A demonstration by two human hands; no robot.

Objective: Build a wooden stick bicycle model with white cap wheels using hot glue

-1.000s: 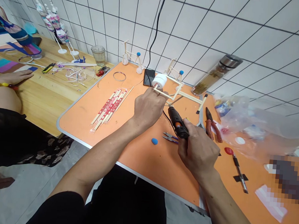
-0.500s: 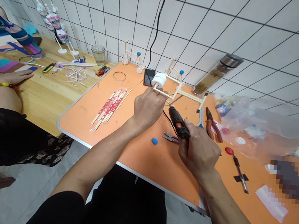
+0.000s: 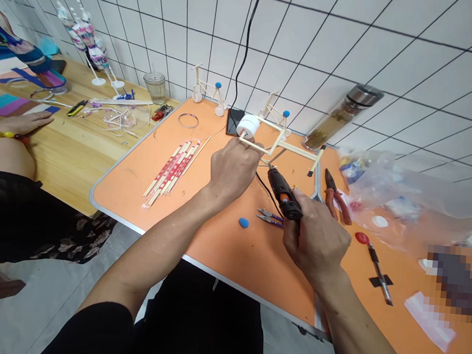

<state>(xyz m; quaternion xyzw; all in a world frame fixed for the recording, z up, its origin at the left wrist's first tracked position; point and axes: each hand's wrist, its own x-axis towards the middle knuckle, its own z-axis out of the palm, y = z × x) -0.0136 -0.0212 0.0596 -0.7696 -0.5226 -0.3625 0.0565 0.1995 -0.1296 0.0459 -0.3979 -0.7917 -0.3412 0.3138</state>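
Observation:
My left hand [image 3: 235, 166] is closed on a small bicycle model [image 3: 298, 149] made of pale wooden sticks, with a white round wheel [image 3: 248, 126] at its near end and black tips on a crossbar. My fingers on its far side are hidden. My right hand [image 3: 317, 234] grips a black hot glue gun [image 3: 283, 192], its nozzle pointing up-left close beneath the frame's joint. Whether the nozzle touches the wood I cannot tell. A blue ball-like piece [image 3: 243, 223] and blue-handled snips [image 3: 270, 217] lie on the orange table [image 3: 221, 253] below the gun.
Wrapped chopsticks [image 3: 172, 174] lie left of my hand. Two finished-looking stick bicycles [image 3: 209, 92] stand by the wall, near a glass tea bottle [image 3: 342, 120]. Red-handled pliers [image 3: 336, 199], a pen [image 3: 379, 272] and plastic bags [image 3: 416, 193] lie right. Another person's hand [image 3: 21, 123] rests on the wooden table.
The stick model has shifted slightly left and tipped a little downward in my left hand. The glue gun has moved very slightly right, away from the frame.

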